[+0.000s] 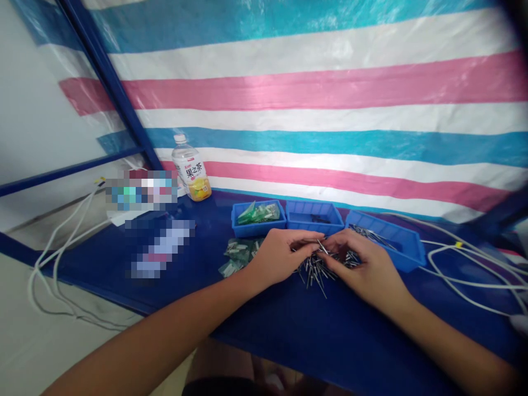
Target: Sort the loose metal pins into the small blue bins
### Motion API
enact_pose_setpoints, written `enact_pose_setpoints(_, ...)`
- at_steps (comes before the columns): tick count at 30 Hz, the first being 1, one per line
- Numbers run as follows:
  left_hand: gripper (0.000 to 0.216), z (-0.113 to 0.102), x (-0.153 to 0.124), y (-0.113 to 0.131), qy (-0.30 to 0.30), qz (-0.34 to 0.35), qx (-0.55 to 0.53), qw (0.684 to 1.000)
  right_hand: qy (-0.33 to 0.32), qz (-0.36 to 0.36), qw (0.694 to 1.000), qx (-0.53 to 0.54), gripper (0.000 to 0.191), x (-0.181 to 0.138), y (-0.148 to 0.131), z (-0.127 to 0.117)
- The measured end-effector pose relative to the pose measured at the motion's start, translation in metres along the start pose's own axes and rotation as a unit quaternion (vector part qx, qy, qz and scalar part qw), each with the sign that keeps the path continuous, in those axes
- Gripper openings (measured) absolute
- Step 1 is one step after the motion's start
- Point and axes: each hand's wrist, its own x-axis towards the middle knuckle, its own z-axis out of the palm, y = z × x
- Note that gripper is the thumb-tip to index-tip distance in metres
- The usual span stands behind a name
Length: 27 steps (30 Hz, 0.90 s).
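Observation:
My left hand (276,254) is closed, thumb and fingers pinched together around a thin metal rod (323,247). From the other side my right hand (369,267) meets it, its thumb and fingertips closed at the same rod. Beneath both hands spreads a loose pile of thin silver and dark metal rods (315,276), partly hidden by the fingers. Small clear bags (237,250) with little parts lie left of the pile, partly behind my left hand.
Along the back stand a blue bin (258,228) with green-tinted bags, a second blue bin (315,225) with a few dark pieces and a third blue bin (406,258) with rods. A drink bottle (193,170) stands left. White cables (466,280) lie right on the blue tabletop (297,341).

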Motion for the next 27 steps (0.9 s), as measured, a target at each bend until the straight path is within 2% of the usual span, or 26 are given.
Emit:
enact_pose_setpoints(3,0.029,0.0,-0.0003,-0.0017,0.015,-0.005,-0.002,1.0,-0.016,-0.016,1.0,0.003,0.013,0.0002,-0.0008,0.0007)
enact_pose_setpoints(8,0.035,0.0021,-0.0005,0.0003,0.019,0.002,-0.031,0.999,-0.041,-0.038,0.998,0.017,0.008,-0.0008,-0.0008,0.0)
enact_pose_setpoints(12,0.034,0.0024,0.0002,-0.0004,0.02,-0.012,-0.05,0.998,-0.044,-0.03,0.998,0.019,0.007,-0.0008,-0.001,-0.0001)
enact_pose_setpoints(17,0.01,0.0013,0.001,-0.0024,0.04,-0.04,-0.069,0.996,-0.034,-0.002,0.999,0.002,0.01,0.0005,-0.0009,-0.0003)
enact_pose_setpoints(23,0.035,-0.0006,0.0011,-0.0013,0.061,-0.062,-0.067,0.994,-0.023,0.008,1.0,-0.02,0.01,0.0007,0.0018,-0.0032)
enact_pose_setpoints(27,0.031,-0.0022,0.002,-0.0013,0.055,-0.047,-0.043,0.996,-0.002,0.042,0.999,-0.019,0.015,-0.0005,0.0027,-0.0034)
